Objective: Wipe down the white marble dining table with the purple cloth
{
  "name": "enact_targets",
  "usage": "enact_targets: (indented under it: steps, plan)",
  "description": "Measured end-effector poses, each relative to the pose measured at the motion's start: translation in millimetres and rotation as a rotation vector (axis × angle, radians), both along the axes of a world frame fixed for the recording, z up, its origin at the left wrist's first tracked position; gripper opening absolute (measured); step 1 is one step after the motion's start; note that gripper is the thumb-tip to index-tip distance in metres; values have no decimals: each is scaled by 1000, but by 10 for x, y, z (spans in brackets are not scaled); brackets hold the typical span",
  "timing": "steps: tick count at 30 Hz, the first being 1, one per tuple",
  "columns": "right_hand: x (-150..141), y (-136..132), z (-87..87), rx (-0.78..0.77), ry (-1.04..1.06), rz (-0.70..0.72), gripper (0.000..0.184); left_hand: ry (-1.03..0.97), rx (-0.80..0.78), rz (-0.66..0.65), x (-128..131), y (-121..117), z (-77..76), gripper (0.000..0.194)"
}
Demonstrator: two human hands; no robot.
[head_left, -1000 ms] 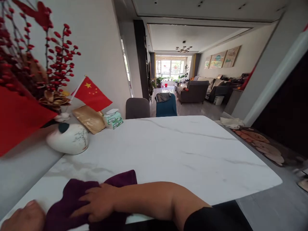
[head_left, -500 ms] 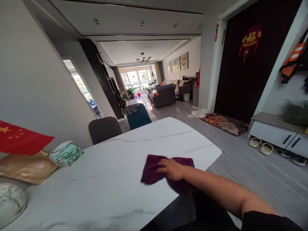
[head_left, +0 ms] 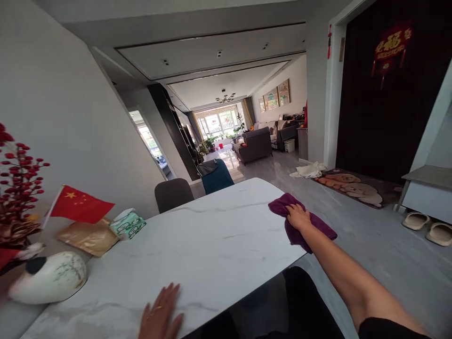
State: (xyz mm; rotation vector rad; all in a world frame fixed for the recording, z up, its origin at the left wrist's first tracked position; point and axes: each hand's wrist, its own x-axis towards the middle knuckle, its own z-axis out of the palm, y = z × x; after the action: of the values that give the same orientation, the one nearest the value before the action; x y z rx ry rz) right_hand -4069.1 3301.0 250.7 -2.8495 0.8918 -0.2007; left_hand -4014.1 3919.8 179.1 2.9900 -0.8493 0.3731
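My right hand (head_left: 298,217) presses a dark purple cloth (head_left: 302,223) against the far right edge of the white marble table (head_left: 212,245); part of the cloth hangs over the edge. The fingers lie curled on the cloth, arm stretched out. My left hand (head_left: 160,318) rests flat on the table's near edge, fingers spread, a ring on one finger, holding nothing.
At the table's left stand a white vase (head_left: 49,282) with red berry branches (head_left: 17,188), a small red flag (head_left: 79,207), a gold pouch (head_left: 88,238) and a green tissue pack (head_left: 127,225). A grey chair (head_left: 173,194) and a teal chair (head_left: 217,174) sit beyond. Slippers (head_left: 427,226) lie on the floor right.
My right hand has slid the purple cloth from the near left of the table across to its far right edge. My left hand has come back into view, flat on the near edge.
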Motion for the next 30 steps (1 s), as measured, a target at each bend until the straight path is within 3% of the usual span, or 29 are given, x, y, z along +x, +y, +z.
enact_targets:
  steps: [3, 6, 14, 18, 22, 25, 28, 30]
  plan:
    - [-75, 111, -42, 2, 36, 8, 71, 24, -78, -206, -217, -500, -72, 63]
    - [-249, 168, -69, 28, 114, 112, 83, 149, -101, -389, -364, -927, 5, 75]
    - [-748, 122, 61, 153, 107, 575, 76, 560, 3, -605, -339, -1864, 769, 79]
    - [-649, 246, 138, 226, 171, 676, 74, 640, 23, -751, -192, -2211, 954, 82]
    - [-194, 421, 64, 191, 176, 699, 76, 551, -77, -829, -4, -2511, 883, 68]
    - [320, 517, -57, 151, 116, 749, 77, 494, 41, -803, 178, -2754, 717, 53]
    - [853, 592, -160, 121, 91, 823, 80, 471, 125, -833, 387, -2997, 388, 49]
    - [1150, 642, -207, 98, 79, 848, 82, 418, 124, -851, 501, -3137, 92, 33]
